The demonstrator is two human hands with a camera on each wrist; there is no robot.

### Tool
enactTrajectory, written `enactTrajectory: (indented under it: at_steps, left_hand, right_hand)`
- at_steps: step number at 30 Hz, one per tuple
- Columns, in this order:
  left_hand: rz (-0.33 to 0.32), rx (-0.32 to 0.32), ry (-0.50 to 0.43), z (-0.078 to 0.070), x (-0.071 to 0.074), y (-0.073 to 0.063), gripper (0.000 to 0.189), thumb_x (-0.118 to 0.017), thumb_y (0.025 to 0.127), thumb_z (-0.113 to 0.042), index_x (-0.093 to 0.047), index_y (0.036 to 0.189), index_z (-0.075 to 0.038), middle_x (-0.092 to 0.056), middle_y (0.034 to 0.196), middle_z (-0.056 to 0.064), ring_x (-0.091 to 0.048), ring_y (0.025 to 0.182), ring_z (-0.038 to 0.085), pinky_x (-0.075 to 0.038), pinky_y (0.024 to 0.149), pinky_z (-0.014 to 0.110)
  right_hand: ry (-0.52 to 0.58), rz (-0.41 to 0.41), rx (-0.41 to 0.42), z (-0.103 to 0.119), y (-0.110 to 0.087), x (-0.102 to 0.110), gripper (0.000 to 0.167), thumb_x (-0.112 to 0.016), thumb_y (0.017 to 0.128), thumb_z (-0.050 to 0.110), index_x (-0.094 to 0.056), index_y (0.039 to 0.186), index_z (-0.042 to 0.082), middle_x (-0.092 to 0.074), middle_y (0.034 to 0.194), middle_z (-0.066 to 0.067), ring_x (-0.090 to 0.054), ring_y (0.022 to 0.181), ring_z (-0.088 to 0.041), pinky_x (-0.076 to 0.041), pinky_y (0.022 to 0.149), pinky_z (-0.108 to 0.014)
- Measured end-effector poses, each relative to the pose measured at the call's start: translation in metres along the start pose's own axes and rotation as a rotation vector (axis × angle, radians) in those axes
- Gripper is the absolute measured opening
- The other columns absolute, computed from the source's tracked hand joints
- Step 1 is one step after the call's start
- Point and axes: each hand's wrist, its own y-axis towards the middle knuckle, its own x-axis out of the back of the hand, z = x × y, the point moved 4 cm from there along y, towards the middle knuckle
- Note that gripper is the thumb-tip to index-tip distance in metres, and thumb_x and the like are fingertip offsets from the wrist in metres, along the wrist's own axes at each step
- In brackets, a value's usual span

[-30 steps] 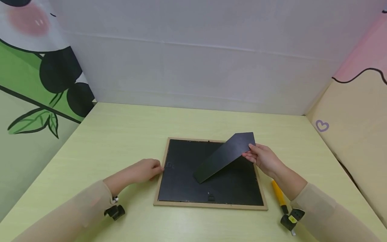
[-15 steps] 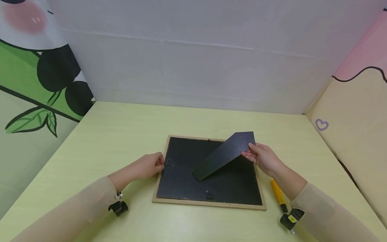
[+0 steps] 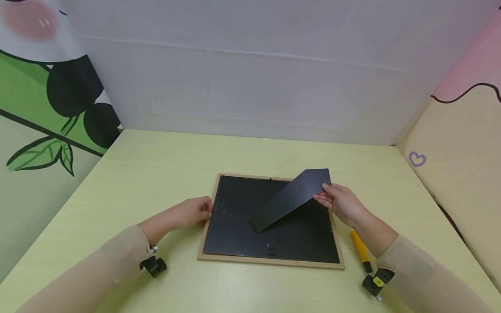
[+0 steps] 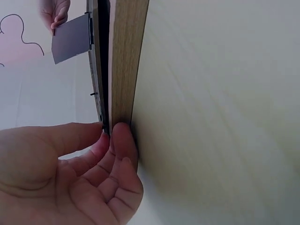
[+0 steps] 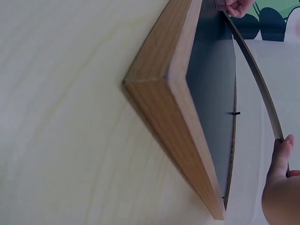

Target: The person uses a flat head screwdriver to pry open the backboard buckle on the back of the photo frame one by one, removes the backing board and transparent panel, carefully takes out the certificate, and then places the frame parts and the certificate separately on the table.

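Fingers of my raised right hand (image 3: 343, 204) pinch the tilted black stand (image 3: 290, 199); left of them, my curled left hand (image 3: 191, 212) grips the wooden frame (image 3: 270, 261).

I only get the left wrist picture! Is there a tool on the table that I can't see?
Observer: Yes, a yellow-and-black tool lies to the right of the picture frame in the head view.
Operator: Which edge of the picture frame is the left hand holding?
Observer: Its left edge, as the head view shows it.
Operator: Any drawing on the right wall?
Observer: Yes, a small purple heart.
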Motion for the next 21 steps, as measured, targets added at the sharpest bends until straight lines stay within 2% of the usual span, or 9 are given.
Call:
enactTrajectory:
  at_steps: [4, 8, 10, 13, 15, 16, 21]
  left_hand:
    - [0.025, 0.019, -0.089, 0.003, 0.001, 0.003, 0.009, -0.052, 0.094, -0.006, -0.047, 0.099, 0.0, -0.057, 0.074, 0.006, -0.053, 0.063, 0.016, -0.041, 0.059, 0.029]
    - [-0.001, 0.068, -0.119, 0.003, 0.003, 0.006, 0.04, -0.052, 0.096, -0.018, -0.04, 0.13, 0.001, -0.055, 0.069, 0.008, -0.049, 0.059, 0.018, -0.037, 0.055, 0.03]
    - [-0.033, 0.08, -0.104, 0.001, 0.004, 0.007, 0.051, -0.051, 0.096, -0.023, -0.035, 0.137, 0.003, -0.059, 0.08, 0.014, -0.054, 0.068, 0.022, -0.042, 0.06, 0.033]
    - [-0.06, 0.108, -0.125, -0.002, 0.004, 0.01, 0.056, -0.05, 0.096, -0.028, -0.035, 0.137, 0.008, -0.058, 0.108, 0.025, -0.059, 0.088, 0.029, -0.049, 0.074, 0.04]
    - [-0.068, 0.145, -0.199, -0.002, 0.005, 0.012, 0.056, -0.048, 0.097, -0.03, -0.038, 0.134, 0.01, -0.052, 0.122, 0.026, -0.056, 0.101, 0.03, -0.048, 0.082, 0.041]
    - [-0.067, 0.175, -0.266, 0.0, 0.006, 0.014, 0.056, -0.048, 0.097, -0.031, -0.039, 0.134, 0.01, -0.052, 0.122, 0.024, -0.056, 0.101, 0.029, -0.048, 0.081, 0.039]
    - [-0.057, 0.277, -0.61, 0.008, 0.006, 0.018, 0.052, -0.046, 0.097, -0.03, -0.041, 0.13, 0.009, -0.054, 0.101, 0.01, -0.054, 0.083, 0.016, -0.045, 0.069, 0.028]
  right_hand:
    - [0.011, -0.014, -0.002, 0.0, 0.0, 0.0, 0.021, -0.036, 0.102, 0.016, -0.042, 0.104, -0.003, -0.061, 0.081, 0.001, -0.064, 0.082, -0.01, -0.049, 0.079, -0.018]
    - [0.055, -0.034, -0.005, -0.001, 0.001, -0.001, 0.019, -0.036, 0.102, 0.015, -0.042, 0.1, -0.002, -0.059, 0.079, 0.0, -0.064, 0.08, -0.009, -0.049, 0.078, -0.018]
    - [0.084, -0.042, -0.009, -0.003, 0.002, 0.0, 0.018, -0.036, 0.102, 0.014, -0.043, 0.096, -0.002, -0.058, 0.078, -0.001, -0.065, 0.078, -0.008, -0.049, 0.078, -0.018]
    - [0.117, -0.056, -0.009, -0.006, 0.004, 0.001, 0.018, -0.036, 0.102, 0.013, -0.044, 0.092, -0.001, -0.056, 0.077, -0.002, -0.065, 0.078, -0.008, -0.05, 0.079, -0.019]
    - [0.118, -0.067, -0.005, -0.007, 0.004, 0.002, 0.019, -0.036, 0.102, 0.013, -0.044, 0.091, 0.0, -0.056, 0.077, -0.002, -0.064, 0.078, -0.008, -0.049, 0.079, -0.019]
    - [0.119, -0.07, -0.003, -0.007, 0.004, 0.002, 0.019, -0.036, 0.102, 0.013, -0.044, 0.091, 0.0, -0.056, 0.077, -0.002, -0.064, 0.078, -0.008, -0.049, 0.079, -0.019]
    - [0.126, -0.089, -0.031, -0.013, 0.005, 0.003, 0.019, -0.037, 0.102, 0.014, -0.044, 0.091, 0.0, -0.055, 0.077, -0.002, -0.064, 0.078, -0.008, -0.049, 0.079, -0.018]
